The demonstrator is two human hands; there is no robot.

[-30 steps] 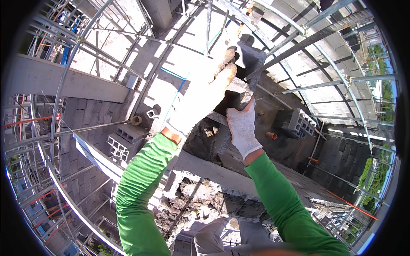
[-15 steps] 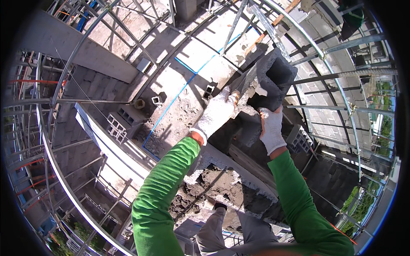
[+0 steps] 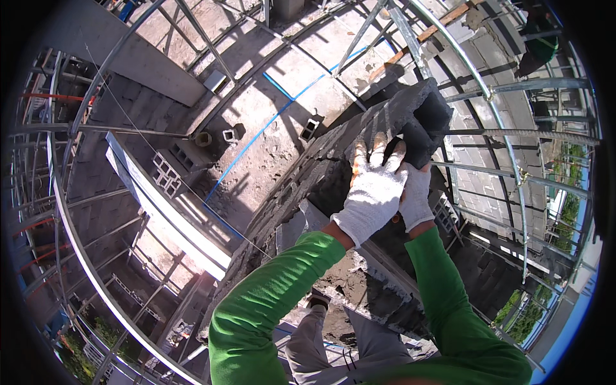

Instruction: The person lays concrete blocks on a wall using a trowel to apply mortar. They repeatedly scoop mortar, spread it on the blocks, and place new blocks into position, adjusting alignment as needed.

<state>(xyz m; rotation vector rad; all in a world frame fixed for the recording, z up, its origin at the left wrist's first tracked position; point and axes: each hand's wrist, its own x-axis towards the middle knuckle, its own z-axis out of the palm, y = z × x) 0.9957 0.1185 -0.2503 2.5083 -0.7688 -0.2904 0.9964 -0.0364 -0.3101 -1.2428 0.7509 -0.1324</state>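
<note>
Where scaffolding (image 3: 526, 86) crosses concrete (image 3: 256, 176), left hand (image 3: 375, 189) spreads on block (image 3: 410, 104), right hand's (image 3: 417, 197) grip unclear.

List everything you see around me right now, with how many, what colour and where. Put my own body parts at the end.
Hollow concrete block: 1, grey, at the hands
Other hollow blocks: at least 4, grey, left and upper middle
Mortar: one patch visible, grey-brown, below the hands
Blue strips: several, blue, on the upper-middle floor
Pale beam: 1, whitish, left
Scaffold tubes: many, grey, both sides
Ribbed bar: 1, grey, right
Foliage: uncountable, green, right edge and lower left
Left hand: 1, white glove, spread on the block
Right hand: 1, white glove, beside the left, fingers partly hidden
Sleeves: 2, green, lower edge
Trouser legs: 2, grey, bottom middle
</note>
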